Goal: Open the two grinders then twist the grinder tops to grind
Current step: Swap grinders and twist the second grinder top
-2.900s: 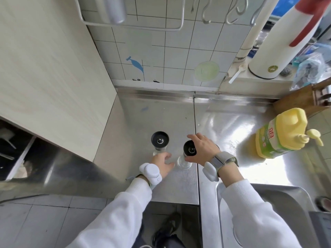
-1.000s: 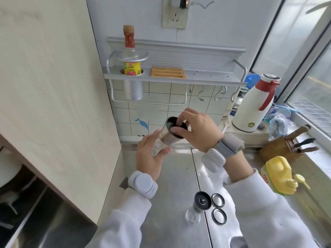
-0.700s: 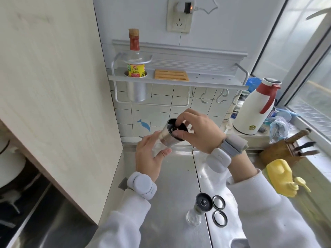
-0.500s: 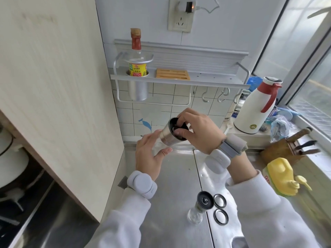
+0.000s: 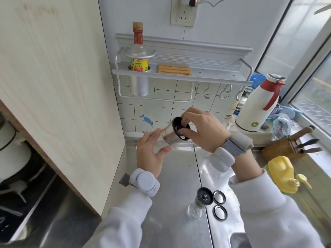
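Grinding step, first unit: left hand [image 5: 152, 154] clasps the raised grinder [image 5: 169, 134] by its glass body; right hand [image 5: 202, 131] pinches its top. Next, likely: counter-twist, then the standing grinder [image 5: 200, 201].

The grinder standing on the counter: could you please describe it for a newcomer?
On the steel counter, look near the front edge. The grinder stands there, clear glass under a dark round top, beside two black rings. Unlike the other grinder, no hand holds it.
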{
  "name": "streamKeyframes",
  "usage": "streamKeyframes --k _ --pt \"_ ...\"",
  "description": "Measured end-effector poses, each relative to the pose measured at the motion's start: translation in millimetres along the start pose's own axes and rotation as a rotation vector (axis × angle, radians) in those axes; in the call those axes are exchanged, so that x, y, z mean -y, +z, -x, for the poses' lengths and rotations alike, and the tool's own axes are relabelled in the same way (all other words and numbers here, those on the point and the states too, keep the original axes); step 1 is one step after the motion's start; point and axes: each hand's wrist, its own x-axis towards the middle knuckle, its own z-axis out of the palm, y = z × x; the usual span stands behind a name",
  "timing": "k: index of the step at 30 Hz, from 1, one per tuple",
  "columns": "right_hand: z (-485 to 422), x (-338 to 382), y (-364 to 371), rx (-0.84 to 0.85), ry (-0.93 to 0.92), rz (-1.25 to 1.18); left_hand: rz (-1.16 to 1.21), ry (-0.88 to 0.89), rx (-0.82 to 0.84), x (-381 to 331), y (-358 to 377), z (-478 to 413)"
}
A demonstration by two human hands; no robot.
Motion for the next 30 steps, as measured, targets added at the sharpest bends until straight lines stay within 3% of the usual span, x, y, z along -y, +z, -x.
streamKeyframes --k 3,9,15,22,30 --pt "1.0 -3.4 -3.0 0.065 -0.041 0.013 -0.006 -0.008 -0.017 0.3 0.6 1.2" --pt "1.5 -8.3 1.9 -0.06 0.014 0.126 -0.002 -0.022 -0.018 -3.0 5.7 2.5" --pt "3.3 -10.3 -1.1 0.061 -0.046 0.043 -0.013 -0.023 -0.012 0.6 8.1 4.3" --pt "8.2 -16.8 3.1 -0.073 0.022 0.061 0.008 -0.028 -0.015 -3.2 12.1 4.3" --pt "10.4 -20.8 -0.5 -0.004 -0.041 0.012 0.006 -0.039 -0.021 -3.2 13.9 5.7"
